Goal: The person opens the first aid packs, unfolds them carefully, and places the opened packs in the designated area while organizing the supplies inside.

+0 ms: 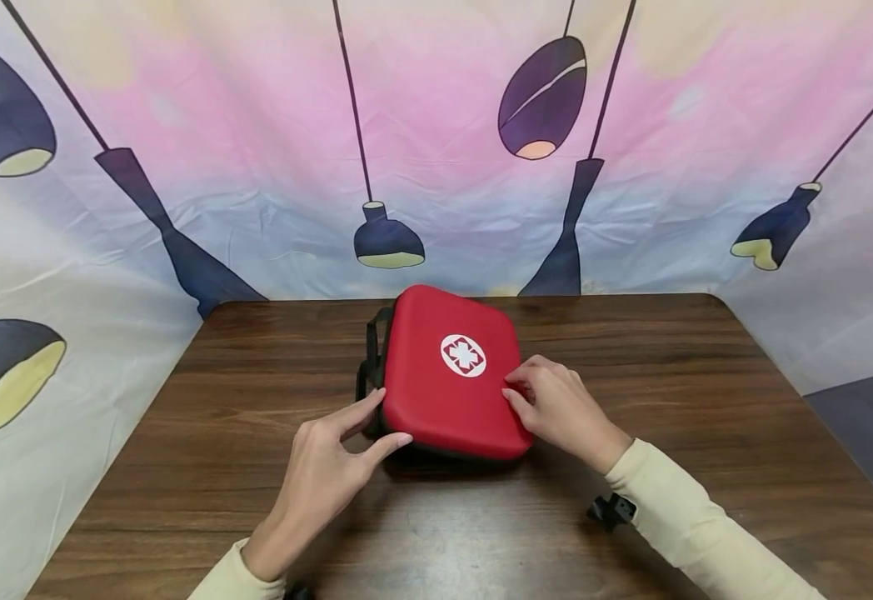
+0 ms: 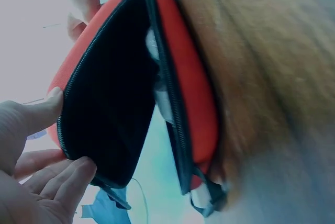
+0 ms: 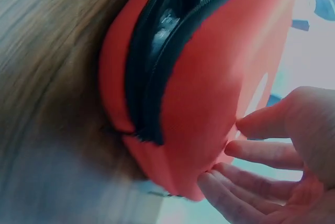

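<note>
Both hands (image 1: 327, 467) (image 1: 562, 408) touch the partly unzipped red case (image 1: 444, 404).

Pale contents (image 2: 164, 103) lurked half-hidden inside the red case (image 1: 444, 396), too obscured to name; head view cropped both sleeves (image 1: 699, 517)!

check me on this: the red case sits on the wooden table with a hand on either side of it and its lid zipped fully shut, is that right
Not quite: the lid isn't zipped shut; the left wrist view shows it raised, with a gap above the base. The red case does sit on the wooden table, left hand and right hand on either side.
</note>
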`<state>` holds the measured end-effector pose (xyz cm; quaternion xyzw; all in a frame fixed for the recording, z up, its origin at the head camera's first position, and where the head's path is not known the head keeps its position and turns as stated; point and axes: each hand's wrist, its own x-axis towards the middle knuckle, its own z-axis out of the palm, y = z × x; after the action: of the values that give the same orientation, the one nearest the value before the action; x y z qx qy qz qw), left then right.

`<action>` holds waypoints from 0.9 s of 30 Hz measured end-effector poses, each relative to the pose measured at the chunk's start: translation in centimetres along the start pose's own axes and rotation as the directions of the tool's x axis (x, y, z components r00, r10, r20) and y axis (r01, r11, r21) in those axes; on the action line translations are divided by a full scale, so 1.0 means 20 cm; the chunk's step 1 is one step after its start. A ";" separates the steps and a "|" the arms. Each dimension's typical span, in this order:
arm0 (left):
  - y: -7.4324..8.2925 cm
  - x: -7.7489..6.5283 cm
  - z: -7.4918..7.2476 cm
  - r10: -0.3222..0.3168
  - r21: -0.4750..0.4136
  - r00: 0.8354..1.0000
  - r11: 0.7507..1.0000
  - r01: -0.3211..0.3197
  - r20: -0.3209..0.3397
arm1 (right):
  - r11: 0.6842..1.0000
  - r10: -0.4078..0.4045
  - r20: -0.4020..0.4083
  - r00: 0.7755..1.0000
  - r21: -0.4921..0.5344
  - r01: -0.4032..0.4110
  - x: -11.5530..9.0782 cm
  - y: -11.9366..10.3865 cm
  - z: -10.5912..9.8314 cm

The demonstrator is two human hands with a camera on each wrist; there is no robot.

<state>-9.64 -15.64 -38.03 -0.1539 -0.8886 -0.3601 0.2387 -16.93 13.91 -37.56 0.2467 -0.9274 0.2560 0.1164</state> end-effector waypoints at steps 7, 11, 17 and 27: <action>0.08 0.05 0.01 0.070 -0.108 0.996 0.991 -0.076 -0.059 | 0.994 -0.082 0.000 0.997 0.066 0.082 0.04 -0.12 -0.05; 0.13 0.07 0.02 0.091 -0.148 0.994 0.984 -0.098 -0.053 | 0.988 -0.103 -0.022 0.994 0.110 0.104 0.07 -0.18 -0.08; 0.20 0.11 0.06 0.130 -0.227 0.990 0.964 -0.140 -0.057 | 0.982 -0.114 -0.075 0.991 0.143 0.124 0.13 -0.25 -0.14; 0.33 0.19 0.15 0.223 -0.340 0.972 0.911 -0.234 -0.070 | 0.987 0.055 0.021 0.998 0.150 -0.057 0.21 -0.30 -0.33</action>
<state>-10.78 -8.67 -34.16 -0.2910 -0.7836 -0.4827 0.2614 -16.78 11.22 -28.07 0.2309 -0.9129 0.3264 0.0825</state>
